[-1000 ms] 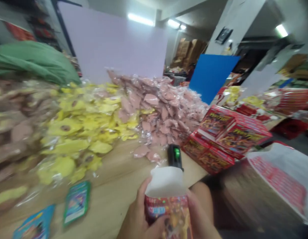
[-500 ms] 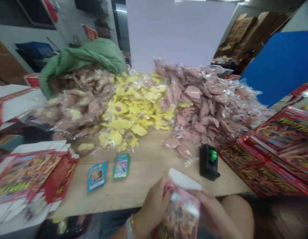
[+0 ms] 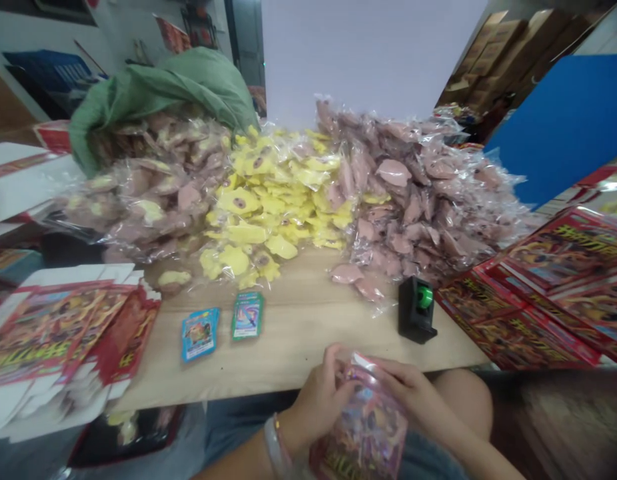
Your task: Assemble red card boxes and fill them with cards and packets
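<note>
Over my lap, at the table's near edge, I hold a red printed cardboard box with shiny pictures on its front. My left hand grips its upper left corner, thumb on the front. My right hand is closed round the upper right edge, with fingers along the top. Only a thin strip of the white top flap shows between the hands. Beyond them on the table lie a stack of blue cards and a stack of green cards. A black tape dispenser with green tape stands to the right.
Across the back lie heaps of bagged yellow figures and bagged pink figures, beside a green sack. Flat red cartons are piled at left. Stacked red boxes sit at right. A dark tray is below the table edge.
The box's white top flap, raised before, is now folded down almost out of sight. Both hands have come closer together at the top. The view has tilted slightly downward.
</note>
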Tool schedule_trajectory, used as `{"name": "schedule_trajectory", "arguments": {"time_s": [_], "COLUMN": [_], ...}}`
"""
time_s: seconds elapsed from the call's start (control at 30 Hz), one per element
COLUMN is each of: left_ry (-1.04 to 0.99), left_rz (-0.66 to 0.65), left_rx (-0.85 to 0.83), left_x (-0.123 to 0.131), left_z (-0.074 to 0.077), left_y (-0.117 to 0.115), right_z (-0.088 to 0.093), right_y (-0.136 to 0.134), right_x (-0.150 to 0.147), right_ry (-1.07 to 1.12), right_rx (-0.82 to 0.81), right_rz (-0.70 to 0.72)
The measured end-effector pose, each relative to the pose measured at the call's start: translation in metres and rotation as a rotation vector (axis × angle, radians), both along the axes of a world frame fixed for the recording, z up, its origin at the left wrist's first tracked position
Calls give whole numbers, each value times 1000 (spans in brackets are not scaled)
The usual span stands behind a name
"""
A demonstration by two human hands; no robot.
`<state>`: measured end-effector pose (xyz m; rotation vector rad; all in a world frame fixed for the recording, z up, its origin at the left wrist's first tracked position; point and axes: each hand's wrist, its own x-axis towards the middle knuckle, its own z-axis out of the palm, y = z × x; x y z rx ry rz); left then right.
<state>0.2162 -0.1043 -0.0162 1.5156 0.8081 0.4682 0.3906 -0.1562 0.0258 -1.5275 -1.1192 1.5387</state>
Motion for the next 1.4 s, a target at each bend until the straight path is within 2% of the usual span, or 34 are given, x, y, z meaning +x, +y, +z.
{"name": "schedule_trajectory", "arguments": {"time_s": [0.1,0.2,0.27,0.37,0.47,0.53,0.67,0.77,0.87,0.93,0.97,1.03,1.07,1.1,1.17,1.23,1.27,1.33,1.4], "left_ry": [-53,-59,-83,-128,-106,-88,-36,-23,-66,-114,-135,-143,-124,-89,16,121,158,190,210], "left_rz": [-52,-71,-104,-159,-214,-245,-240,-263,-270,-319,-389,-565,-622,-618,-438,-280,-255,-293,-330], "left_rx": [0,0,-44,-139,-34,19,-15,2,-43,-85,-82,45,174,327,626,827,890,972,992], "left_x": [-1,-5,-8,-11,-11,-9,-7,-8,-13,-18,-20,-23,-24,-25,-24,-20,-18,-12,-9], "left_z": [-1,-3,-3,0,9,14,13,5,1,9,17,42,56,70,88,90,85,72,61], "left_y": [-1,-3,-3,-2,5,11,18,19,20,26,30,41,48,55,69,78,80,80,77], "right_z": [6,16,21,23,18,14,7,8,11,11,9,4,0,-3,-9,-15,-18,-23,-26], "right_y": [-4,-10,-15,-21,-24,-25,-24,-21,-23,-32,-37,-44,-44,-41,-26,-3,9,29,41], "right_x": [3,4,2,-8,-18,-18,-2,4,-7,-16,-17,-6,7,23,61,95,107,122,126], "right_ry": [31,-68,-185,-318,-433,-449,-177,-57,-91,-146,-180,-271,-339,-414,-529,-481,-424,-288,-168], "right_rx": [-24,65,154,195,200,215,78,30,103,162,196,280,319,331,211,-65,-170,-286,-317], "right_rz": [15,195,257,206,150,59,-221,-328,-257,-136,-79,-39,-98,-214,-571,-840,-891,-909,-912]}}
